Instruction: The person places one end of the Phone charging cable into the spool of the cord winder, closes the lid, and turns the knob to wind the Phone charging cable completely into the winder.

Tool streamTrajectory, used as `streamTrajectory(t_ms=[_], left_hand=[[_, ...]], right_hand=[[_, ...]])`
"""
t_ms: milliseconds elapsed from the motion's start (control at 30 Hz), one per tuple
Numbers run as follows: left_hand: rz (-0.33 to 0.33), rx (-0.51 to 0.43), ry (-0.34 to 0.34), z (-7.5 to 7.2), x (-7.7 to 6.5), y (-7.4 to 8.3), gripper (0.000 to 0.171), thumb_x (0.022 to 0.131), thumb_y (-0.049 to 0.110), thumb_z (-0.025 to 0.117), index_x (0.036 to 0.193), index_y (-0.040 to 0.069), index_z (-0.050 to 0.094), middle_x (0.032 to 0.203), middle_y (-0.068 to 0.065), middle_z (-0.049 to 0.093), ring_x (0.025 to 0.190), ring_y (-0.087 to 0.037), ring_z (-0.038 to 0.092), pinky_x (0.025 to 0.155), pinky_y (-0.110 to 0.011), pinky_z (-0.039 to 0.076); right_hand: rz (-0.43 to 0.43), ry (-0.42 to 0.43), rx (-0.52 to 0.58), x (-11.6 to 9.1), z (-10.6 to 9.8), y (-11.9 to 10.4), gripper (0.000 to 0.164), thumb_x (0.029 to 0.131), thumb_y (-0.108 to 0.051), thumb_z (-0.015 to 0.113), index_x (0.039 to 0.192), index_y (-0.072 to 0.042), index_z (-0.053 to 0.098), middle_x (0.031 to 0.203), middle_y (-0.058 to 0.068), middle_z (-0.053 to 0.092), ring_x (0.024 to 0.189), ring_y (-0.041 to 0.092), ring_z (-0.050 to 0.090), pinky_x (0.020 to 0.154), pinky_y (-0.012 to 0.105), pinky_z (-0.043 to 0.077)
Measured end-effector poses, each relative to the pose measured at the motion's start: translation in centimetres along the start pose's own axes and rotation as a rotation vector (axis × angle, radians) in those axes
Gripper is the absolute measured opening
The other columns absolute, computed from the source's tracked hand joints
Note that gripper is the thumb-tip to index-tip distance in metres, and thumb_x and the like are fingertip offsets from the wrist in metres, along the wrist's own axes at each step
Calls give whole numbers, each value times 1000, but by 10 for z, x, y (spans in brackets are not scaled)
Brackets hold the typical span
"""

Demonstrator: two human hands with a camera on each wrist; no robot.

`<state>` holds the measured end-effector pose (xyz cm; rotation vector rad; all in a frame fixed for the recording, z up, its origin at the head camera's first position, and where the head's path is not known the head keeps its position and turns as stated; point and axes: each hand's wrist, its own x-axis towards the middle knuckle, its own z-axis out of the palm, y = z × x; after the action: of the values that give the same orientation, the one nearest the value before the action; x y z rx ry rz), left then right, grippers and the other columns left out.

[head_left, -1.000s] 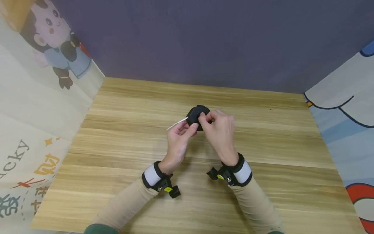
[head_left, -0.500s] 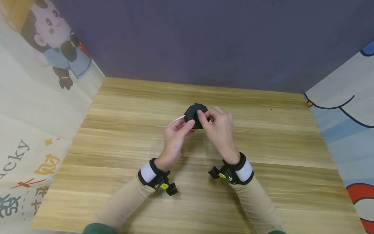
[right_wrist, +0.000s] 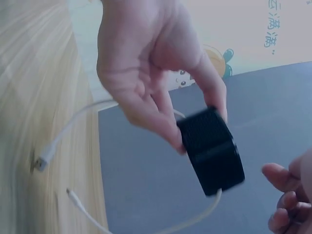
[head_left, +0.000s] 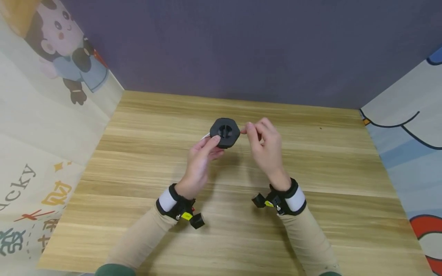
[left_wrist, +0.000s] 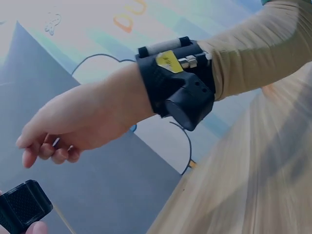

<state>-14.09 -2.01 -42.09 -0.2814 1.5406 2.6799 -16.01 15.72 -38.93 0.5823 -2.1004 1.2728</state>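
In the head view my left hand (head_left: 197, 165) pinches a black hexagonal cable winder (head_left: 233, 132) above the table, thumb on its flat face. A round recess with a bar across it faces up. White cable (right_wrist: 195, 222) comes out of the winder in the right wrist view; a USB plug (right_wrist: 44, 160) and a smaller plug (right_wrist: 71, 194) hang at its ends. My right hand (head_left: 267, 149) is just right of the winder, fingers loosely curled and holding nothing. The left wrist view shows a gap between my right hand (left_wrist: 83, 117) and the winder (left_wrist: 27, 204).
The wood-grain table (head_left: 221, 230) lies under both hands. A dark grey-blue panel (head_left: 221, 50) rises behind it. Printed cartoon panels stand at the left (head_left: 45, 126) and right (head_left: 407, 153). Each wrist wears a strapped camera.
My right hand has let go of the winder and moved right. My left hand has carried the winder left and slightly up, turning its flat face upward.
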Motion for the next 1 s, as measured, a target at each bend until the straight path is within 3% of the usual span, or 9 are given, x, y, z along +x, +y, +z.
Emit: streamTrajectory(t_ms=[133,233,400,533,833,1000], left_hand=[[-5,-32,-16,-3,1,5,17,97,6,67,111,-4,69,88,-3,75,72,-11,70,75,-27,63],[-8,-13,-36,-4,1,9,20,97,7,67,113,-5,68,90,-3,75,74,-11,70,76,-27,63],[-14,45,-58,-6,1,14,30,97,10,68,120,-9,65,92,-2,75,75,-12,71,78,-28,63],[-19,99,-68,-8,0,16,34,97,10,68,124,-11,64,95,-3,75,76,-11,71,81,-30,63],[-13,156,-103,-12,-2,13,38,97,10,69,127,-11,64,102,-8,76,79,-12,72,79,-27,62],[-14,186,-115,-13,-2,12,38,97,12,69,128,-10,65,106,-10,76,81,-12,72,91,-41,61]], right_hand=[[-62,-70,-21,6,-5,3,15,103,-6,63,103,1,76,86,12,59,73,16,51,64,23,42],[-163,-161,-66,13,-8,5,16,99,-5,69,112,-2,76,95,13,63,81,19,56,71,25,46],[-357,-291,-138,27,-11,7,20,93,-7,76,113,-7,78,98,12,64,83,24,54,72,33,44],[-465,-378,-185,37,-10,7,20,90,-10,79,110,-10,79,99,12,64,81,25,55,70,37,43],[-566,-593,-322,54,-15,2,17,90,-14,80,107,-13,79,105,8,67,90,24,62,78,39,50],[-627,-654,-410,58,-17,1,22,86,-11,82,108,-14,78,106,8,66,91,25,63,80,40,51]])
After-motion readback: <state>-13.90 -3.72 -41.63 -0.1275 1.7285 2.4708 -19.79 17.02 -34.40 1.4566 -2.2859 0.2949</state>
